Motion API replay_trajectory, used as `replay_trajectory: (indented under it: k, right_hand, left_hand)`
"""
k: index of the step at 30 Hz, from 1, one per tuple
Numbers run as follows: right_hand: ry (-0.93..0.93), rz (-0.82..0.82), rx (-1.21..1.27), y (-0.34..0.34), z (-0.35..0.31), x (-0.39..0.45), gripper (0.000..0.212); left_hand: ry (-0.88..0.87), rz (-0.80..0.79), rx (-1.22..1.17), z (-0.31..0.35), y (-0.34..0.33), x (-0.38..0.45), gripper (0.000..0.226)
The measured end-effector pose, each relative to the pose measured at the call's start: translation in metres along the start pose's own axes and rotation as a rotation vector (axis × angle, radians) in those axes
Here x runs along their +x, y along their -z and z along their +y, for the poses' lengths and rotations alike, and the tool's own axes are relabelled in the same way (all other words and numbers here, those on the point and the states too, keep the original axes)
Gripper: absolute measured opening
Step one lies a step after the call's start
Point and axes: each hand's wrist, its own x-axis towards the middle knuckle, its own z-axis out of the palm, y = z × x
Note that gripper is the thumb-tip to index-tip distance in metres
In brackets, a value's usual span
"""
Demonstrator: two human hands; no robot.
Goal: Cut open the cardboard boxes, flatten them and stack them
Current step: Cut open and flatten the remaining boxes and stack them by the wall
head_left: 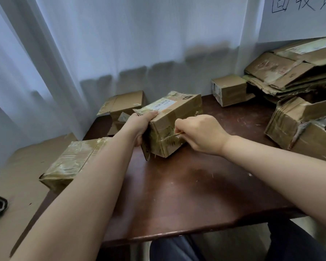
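Clearly you had the box (169, 121) tipped up near the middle of the counter (186, 185), its taped end turned toward you. Your left hand (142, 125) was curled round the far left corner, fingers over the top edge beside the label (163, 104), so it held the box steady. Your right hand (199, 134) was closed tight on something thin at the tape seam; whether that was a blade or a peeled strip of tape, I cannot tell, since your fingers hid most of it.

For this step, you did well to brace from the opposite side, and I would judge the pull or cut wanted to run along the seam and away from your left hand. The tape (167, 140) looked wrinkled and layered, so it probably needed a firm, even draw, not a jerk that could tear the cardboard raggedly.

Other sealed boxes waited: a taped box (72, 162) at your left, a small box (228, 89) farther back, and a pile of flattened boxes (290, 72) at the right rear, where this one belonged once opened flat.
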Motion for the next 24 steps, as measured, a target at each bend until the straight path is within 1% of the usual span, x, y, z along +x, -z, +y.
replay_trajectory:
  k: [1, 3, 7, 9, 12, 14, 16, 19, 20, 22, 24]
  right_hand:
    - [0.008, 0.003, -0.015, -0.001, -0.002, 0.001, 0.009]
    - [0.007, -0.007, -0.028, -0.004, -0.004, 0.001, 0.019]
    - [-0.042, -0.008, -0.097, -0.011, -0.008, 0.003, 0.023]
    - [-0.069, -0.019, -0.157, -0.014, -0.009, 0.002, 0.027]
    - [-0.082, -0.094, -0.247, -0.015, -0.009, 0.000, 0.034]
    - [-0.144, -0.130, -0.265, -0.014, -0.003, -0.004, 0.037]
    - [-0.197, -0.145, -0.235, -0.012, 0.001, -0.008, 0.035]
    - [-0.314, -0.105, -0.051, -0.005, 0.000, -0.013, 0.015]
    - [-0.353, -0.101, 0.025, -0.003, -0.002, -0.013, 0.012]
    - [-0.368, -0.097, 0.125, -0.003, -0.006, -0.014, 0.012]
    - [-0.343, -0.087, 0.072, -0.004, -0.014, -0.014, 0.013]
  left_hand:
    - [-0.008, 0.001, 0.003, 0.000, -0.001, 0.000, 0.050]
    - [-0.017, 0.007, -0.003, -0.001, -0.002, -0.001, 0.048]
    - [-0.017, 0.012, 0.022, -0.002, -0.002, 0.000, 0.060]
    - [-0.021, 0.010, 0.038, -0.001, -0.002, 0.000, 0.056]
    - [-0.022, -0.003, 0.048, -0.001, -0.003, 0.001, 0.050]
    - [-0.031, -0.007, 0.046, -0.002, -0.006, 0.002, 0.049]
    - [-0.029, 0.013, 0.033, -0.003, -0.007, 0.001, 0.048]
    - [0.036, 0.067, -0.041, -0.003, -0.003, 0.002, 0.047]
    - [0.060, 0.082, -0.074, -0.003, -0.001, 0.004, 0.049]
    - [0.082, 0.121, -0.138, -0.004, 0.001, 0.005, 0.044]
    - [0.088, 0.154, -0.186, -0.005, 0.001, 0.004, 0.039]
